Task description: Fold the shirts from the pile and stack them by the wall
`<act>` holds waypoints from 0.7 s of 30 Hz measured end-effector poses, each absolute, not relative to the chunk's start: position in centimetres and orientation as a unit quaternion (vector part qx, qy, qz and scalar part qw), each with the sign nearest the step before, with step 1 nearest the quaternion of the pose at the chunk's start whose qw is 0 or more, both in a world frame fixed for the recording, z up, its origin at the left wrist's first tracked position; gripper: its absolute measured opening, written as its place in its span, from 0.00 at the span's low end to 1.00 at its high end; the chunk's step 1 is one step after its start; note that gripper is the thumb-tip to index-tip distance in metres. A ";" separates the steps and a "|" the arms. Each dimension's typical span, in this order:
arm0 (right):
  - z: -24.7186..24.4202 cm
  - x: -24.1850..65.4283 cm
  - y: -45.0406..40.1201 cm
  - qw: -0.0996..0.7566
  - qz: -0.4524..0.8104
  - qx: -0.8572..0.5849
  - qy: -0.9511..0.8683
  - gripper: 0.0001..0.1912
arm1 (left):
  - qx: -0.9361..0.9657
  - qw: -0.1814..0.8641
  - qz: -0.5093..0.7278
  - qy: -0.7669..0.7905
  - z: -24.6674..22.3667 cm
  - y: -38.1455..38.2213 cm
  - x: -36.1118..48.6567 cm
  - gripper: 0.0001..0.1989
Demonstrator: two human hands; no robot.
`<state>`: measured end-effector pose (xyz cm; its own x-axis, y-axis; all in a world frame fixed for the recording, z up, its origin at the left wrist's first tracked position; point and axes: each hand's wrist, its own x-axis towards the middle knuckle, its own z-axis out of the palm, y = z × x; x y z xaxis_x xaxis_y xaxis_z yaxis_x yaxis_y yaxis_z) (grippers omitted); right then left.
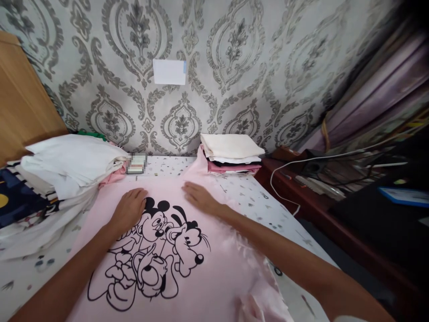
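Note:
A pink T-shirt (231, 264) with black cartoon characters printed on it lies spread over the bed in front of me. My left hand (129, 205) rests flat on the shirt, just left of the print's top, fingers stretched out. On the other side of the print, my right hand (199, 197) lies on the cloth with its fingers extended. Neither hand grips anything. The shirt's right edge is rumpled, and a loose fold stands near the bottom right. One pink corner reaches up beside the folded stack.
A stack of folded clothes (233, 152) stands by the wall. At left lies a loose pile of clothes (73, 161), near a small blurred box (136, 163). A white cable (284, 197) hangs by the dark red furniture (268, 172). The bedsheet (264, 210) is patterned.

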<state>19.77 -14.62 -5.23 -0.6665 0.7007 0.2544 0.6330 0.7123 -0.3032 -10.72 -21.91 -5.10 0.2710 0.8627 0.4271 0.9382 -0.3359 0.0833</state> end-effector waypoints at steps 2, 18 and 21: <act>-4.9 21.7 -13.1 0.186 0.078 -0.468 -0.860 0.21 | -0.792 0.096 -0.209 -0.566 -5.2 -21.9 -10.8 0.18; -4.3 25.0 -7.3 0.230 0.061 -0.745 -0.623 0.08 | -0.792 0.093 -0.220 -0.562 -5.5 -21.6 -11.0 0.18; -3.7 24.9 -8.0 0.230 0.067 -0.738 -0.631 0.10 | -0.791 0.081 -0.209 -0.570 -5.2 -21.8 -10.9 0.18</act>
<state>24.92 -8.02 -3.70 0.1958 0.9620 0.1905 0.9001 -0.0992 -0.4243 -10.87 -21.79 -5.15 0.2633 0.8675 0.4221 0.9348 -0.3376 0.1107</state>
